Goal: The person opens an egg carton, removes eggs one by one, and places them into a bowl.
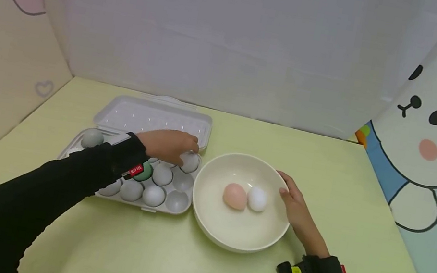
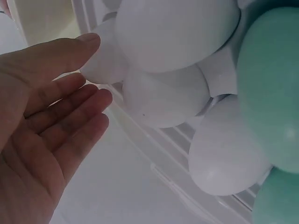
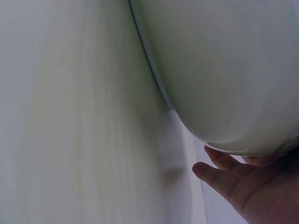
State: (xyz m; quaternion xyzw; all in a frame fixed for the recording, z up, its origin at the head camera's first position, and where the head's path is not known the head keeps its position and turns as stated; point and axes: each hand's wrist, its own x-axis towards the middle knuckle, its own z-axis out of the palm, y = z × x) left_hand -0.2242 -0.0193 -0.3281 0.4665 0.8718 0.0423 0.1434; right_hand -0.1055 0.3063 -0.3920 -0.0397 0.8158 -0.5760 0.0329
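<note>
A light grey egg carton lies unfolded on the table, with white, grey and green eggs in its cups. My left hand reaches over the carton and pinches a white egg at its back right corner. In the left wrist view the thumb lies against one side of this egg, fingertips on the other. To the right stands a cream bowl holding a pinkish egg and a white egg. My right hand grips the bowl's right rim, thumb at the edge and fingers outside.
Behind the egg rows the carton's lid lies open. Several front right cups, such as this cup, hold no egg. A green egg shows beside the left wrist. White wall sheeting borders the yellow table at the back.
</note>
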